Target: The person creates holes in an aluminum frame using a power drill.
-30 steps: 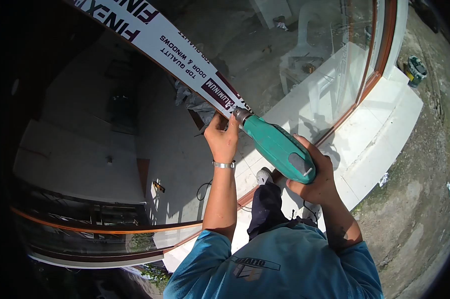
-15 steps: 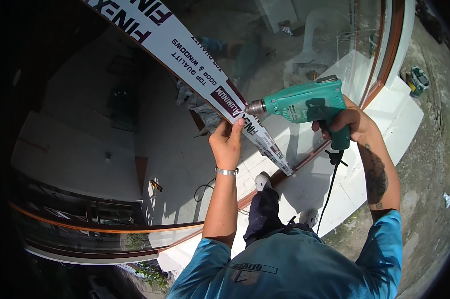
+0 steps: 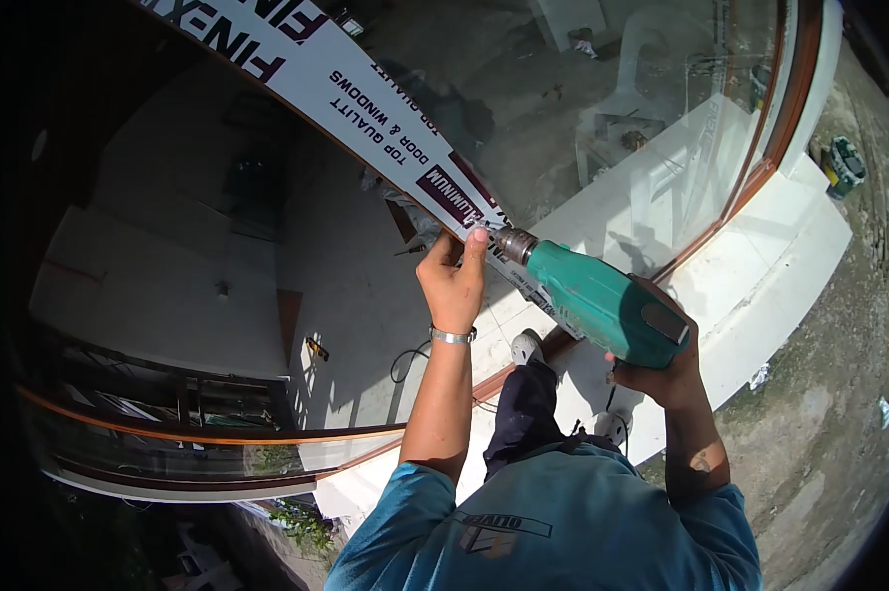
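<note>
A green power drill (image 3: 602,300) is in my right hand (image 3: 666,369), whose fingers wrap round its handle. Its metal chuck points left at the edge of a long door frame piece (image 3: 365,118) covered with printed white film. My left hand (image 3: 454,281) grips that edge with thumb on the film, right beside the chuck; the fingers behind the piece are partly hidden. Whether the drill tip touches the film is too small to tell.
Glass panels in brown frames (image 3: 750,192) curve round on the right and lower left. A white tiled ledge (image 3: 759,256) runs below. A bucket (image 3: 843,165) stands at the far right. A yellow tool (image 3: 316,348) and a black cable (image 3: 405,362) lie on the floor inside.
The drill has swung from nearly level to pointing up and left, with its rear end lower. My right hand and forearm have moved down. My left hand keeps its grip.
</note>
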`<state>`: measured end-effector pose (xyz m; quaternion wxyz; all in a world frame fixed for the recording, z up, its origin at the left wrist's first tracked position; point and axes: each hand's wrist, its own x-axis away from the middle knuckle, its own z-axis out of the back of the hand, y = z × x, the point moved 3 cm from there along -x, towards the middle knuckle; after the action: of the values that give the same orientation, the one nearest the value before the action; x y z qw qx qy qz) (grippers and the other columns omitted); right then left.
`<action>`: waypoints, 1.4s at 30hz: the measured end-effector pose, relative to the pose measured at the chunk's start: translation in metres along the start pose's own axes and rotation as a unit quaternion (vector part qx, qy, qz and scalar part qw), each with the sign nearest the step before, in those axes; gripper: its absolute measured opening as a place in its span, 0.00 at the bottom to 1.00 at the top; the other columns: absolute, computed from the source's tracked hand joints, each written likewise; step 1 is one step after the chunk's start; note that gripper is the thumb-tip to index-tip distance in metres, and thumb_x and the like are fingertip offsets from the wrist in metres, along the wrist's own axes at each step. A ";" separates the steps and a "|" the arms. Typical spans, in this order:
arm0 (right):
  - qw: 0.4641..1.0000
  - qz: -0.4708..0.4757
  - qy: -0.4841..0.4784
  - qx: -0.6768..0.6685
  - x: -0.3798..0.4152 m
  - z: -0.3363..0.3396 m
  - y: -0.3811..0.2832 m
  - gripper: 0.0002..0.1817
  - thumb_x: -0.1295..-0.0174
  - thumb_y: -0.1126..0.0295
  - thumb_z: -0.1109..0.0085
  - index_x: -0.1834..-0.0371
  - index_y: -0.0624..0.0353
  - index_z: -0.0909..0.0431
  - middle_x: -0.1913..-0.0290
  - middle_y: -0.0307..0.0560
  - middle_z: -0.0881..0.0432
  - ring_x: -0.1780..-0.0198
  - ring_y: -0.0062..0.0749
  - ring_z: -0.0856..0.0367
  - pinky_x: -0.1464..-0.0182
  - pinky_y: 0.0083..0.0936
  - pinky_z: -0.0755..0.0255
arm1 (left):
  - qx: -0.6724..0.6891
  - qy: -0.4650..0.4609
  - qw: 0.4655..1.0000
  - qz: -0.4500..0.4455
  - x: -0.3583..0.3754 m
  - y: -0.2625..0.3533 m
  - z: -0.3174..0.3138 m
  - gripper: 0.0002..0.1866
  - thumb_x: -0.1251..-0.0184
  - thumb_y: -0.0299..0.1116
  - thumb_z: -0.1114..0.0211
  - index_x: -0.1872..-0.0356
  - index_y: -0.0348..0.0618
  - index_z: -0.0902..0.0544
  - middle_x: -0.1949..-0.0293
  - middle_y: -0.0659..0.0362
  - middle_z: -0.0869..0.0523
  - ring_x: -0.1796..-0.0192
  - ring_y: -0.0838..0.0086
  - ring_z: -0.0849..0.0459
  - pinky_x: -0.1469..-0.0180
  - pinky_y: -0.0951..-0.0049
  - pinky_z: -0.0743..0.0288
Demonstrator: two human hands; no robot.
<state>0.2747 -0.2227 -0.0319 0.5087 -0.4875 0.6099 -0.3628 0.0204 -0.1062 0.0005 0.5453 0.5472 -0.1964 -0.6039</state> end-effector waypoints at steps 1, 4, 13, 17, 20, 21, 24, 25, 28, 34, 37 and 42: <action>0.996 0.067 0.000 0.066 0.010 -0.009 -0.007 0.46 0.62 0.75 0.29 0.31 0.66 0.32 0.53 0.50 0.14 0.56 0.30 0.13 0.51 0.29 0.21 | 0.004 0.010 1.000 -0.003 0.000 0.000 0.000 0.19 0.31 0.41 0.31 0.60 0.28 0.15 0.74 0.62 0.17 0.72 0.84 0.28 0.70 0.81 0.31; 0.985 0.078 0.012 0.152 0.036 -0.029 -0.005 0.47 0.66 0.72 0.29 0.33 0.71 0.32 0.51 0.54 0.15 0.56 0.35 0.13 0.50 0.27 0.21 | 0.003 0.013 0.999 0.030 0.002 -0.004 0.001 0.21 0.30 0.43 0.33 0.62 0.28 0.15 0.77 0.63 0.20 0.73 0.84 0.30 0.71 0.80 0.33; 0.976 0.134 0.053 0.165 0.036 -0.043 0.009 0.45 0.64 0.77 0.32 0.33 0.69 0.34 0.54 0.54 0.14 0.56 0.39 0.11 0.53 0.29 0.20 | -0.012 0.035 0.999 0.002 0.001 -0.004 -0.003 0.23 0.26 0.45 0.36 0.70 0.31 0.18 0.78 0.65 0.22 0.76 0.85 0.30 0.75 0.79 0.40; 0.969 0.158 0.031 0.188 0.031 -0.043 0.006 0.45 0.62 0.78 0.33 0.32 0.68 0.34 0.55 0.54 0.14 0.57 0.39 0.11 0.53 0.28 0.20 | -0.016 0.036 0.999 0.032 0.002 -0.006 -0.002 0.24 0.31 0.46 0.33 0.61 0.27 0.15 0.77 0.60 0.17 0.72 0.84 0.28 0.70 0.79 0.31; 0.969 0.151 0.002 0.195 0.020 -0.037 -0.008 0.45 0.61 0.77 0.33 0.31 0.68 0.34 0.56 0.54 0.14 0.57 0.38 0.11 0.52 0.27 0.21 | -0.010 0.035 0.999 0.002 0.003 -0.004 -0.002 0.22 0.31 0.44 0.32 0.59 0.27 0.15 0.76 0.58 0.15 0.73 0.84 0.26 0.70 0.79 0.30; 0.972 0.133 -0.021 0.195 0.014 -0.035 -0.016 0.44 0.60 0.77 0.34 0.31 0.67 0.34 0.56 0.54 0.14 0.57 0.36 0.12 0.52 0.26 0.21 | -0.011 0.026 1.000 -0.003 0.002 -0.005 -0.002 0.22 0.32 0.44 0.31 0.58 0.28 0.15 0.76 0.57 0.14 0.73 0.83 0.26 0.71 0.78 0.29; 0.996 0.040 -0.028 0.073 -0.015 -0.005 -0.024 0.42 0.61 0.80 0.35 0.33 0.65 0.31 0.54 0.52 0.14 0.59 0.34 0.13 0.53 0.28 0.21 | -0.024 0.001 1.000 0.012 0.002 0.000 0.001 0.19 0.31 0.41 0.31 0.58 0.29 0.15 0.74 0.60 0.16 0.72 0.84 0.26 0.70 0.79 0.31; 0.997 -0.062 -0.037 0.006 -0.026 0.009 -0.021 0.40 0.61 0.81 0.36 0.35 0.66 0.28 0.56 0.51 0.13 0.61 0.34 0.13 0.55 0.29 0.19 | -0.036 -0.020 0.999 0.028 0.002 0.002 0.001 0.18 0.30 0.39 0.32 0.58 0.29 0.16 0.73 0.64 0.18 0.71 0.85 0.28 0.69 0.81 0.33; 0.970 -0.180 -0.132 -0.092 -0.076 0.040 -0.026 0.40 0.69 0.82 0.36 0.41 0.67 0.27 0.57 0.55 0.15 0.61 0.37 0.14 0.60 0.35 0.18 | -0.031 -0.034 0.998 0.042 0.001 -0.007 0.003 0.19 0.31 0.41 0.30 0.59 0.29 0.16 0.71 0.64 0.17 0.69 0.85 0.27 0.67 0.81 0.32; 0.960 -0.152 -0.184 -0.147 -0.125 0.055 -0.019 0.49 0.81 0.75 0.39 0.39 0.67 0.29 0.60 0.57 0.15 0.63 0.41 0.13 0.64 0.33 0.17 | -0.018 -0.046 0.998 0.034 -0.004 -0.002 0.005 0.19 0.32 0.41 0.29 0.60 0.30 0.15 0.70 0.63 0.16 0.68 0.84 0.26 0.66 0.81 0.31; 0.952 -0.184 -0.223 -0.105 -0.140 0.063 -0.012 0.49 0.83 0.73 0.39 0.41 0.67 0.27 0.61 0.57 0.14 0.64 0.39 0.13 0.66 0.32 0.17 | -0.029 -0.043 0.998 0.034 -0.004 -0.006 0.001 0.17 0.34 0.40 0.29 0.61 0.32 0.14 0.75 0.57 0.13 0.72 0.82 0.22 0.68 0.77 0.27; 0.985 -0.136 -0.105 -0.008 -0.073 0.030 -0.040 0.42 0.68 0.82 0.37 0.37 0.66 0.28 0.59 0.51 0.14 0.61 0.31 0.13 0.60 0.25 0.20 | -0.015 -0.034 0.999 0.012 -0.004 0.000 -0.002 0.14 0.32 0.34 0.30 0.60 0.29 0.16 0.68 0.60 0.13 0.66 0.83 0.23 0.64 0.79 0.27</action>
<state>0.3133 -0.1617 0.0190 0.5122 -0.6054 0.4836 -0.3704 0.0215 -0.1015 0.0015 0.5537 0.5159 -0.2121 -0.6182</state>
